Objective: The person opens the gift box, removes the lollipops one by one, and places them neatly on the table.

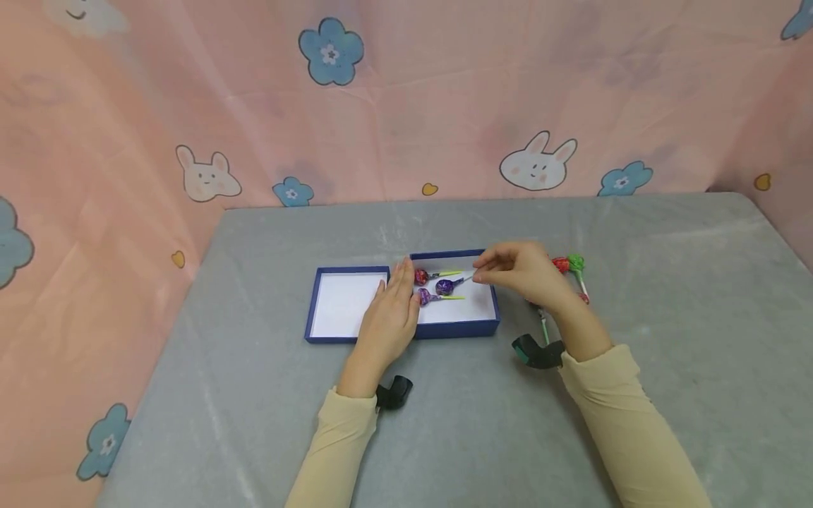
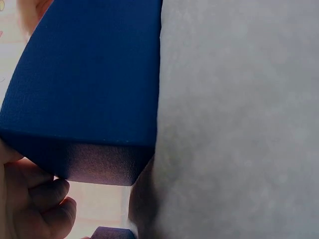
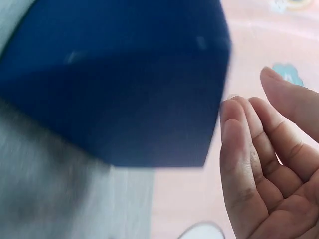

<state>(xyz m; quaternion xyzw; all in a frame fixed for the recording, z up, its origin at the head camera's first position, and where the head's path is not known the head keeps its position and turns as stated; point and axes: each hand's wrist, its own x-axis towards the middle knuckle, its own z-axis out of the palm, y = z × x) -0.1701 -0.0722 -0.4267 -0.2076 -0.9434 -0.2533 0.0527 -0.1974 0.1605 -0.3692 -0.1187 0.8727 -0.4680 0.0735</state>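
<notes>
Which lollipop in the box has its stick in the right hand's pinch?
The middle one, the dark purple lollipop; the right hand pinches its stick's end, while the others' yellow-green sticks lie free.

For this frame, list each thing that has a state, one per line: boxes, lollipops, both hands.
Left tray: open, nothing in it.
Right tray: open, holds three lollipops.
Three lollipops: lying flat in the right tray.
Spare lollipops: lying on the table behind the right hand.
Left hand: flat, resting where the trays meet.
Right hand: pinching a lollipop stick.
</notes>
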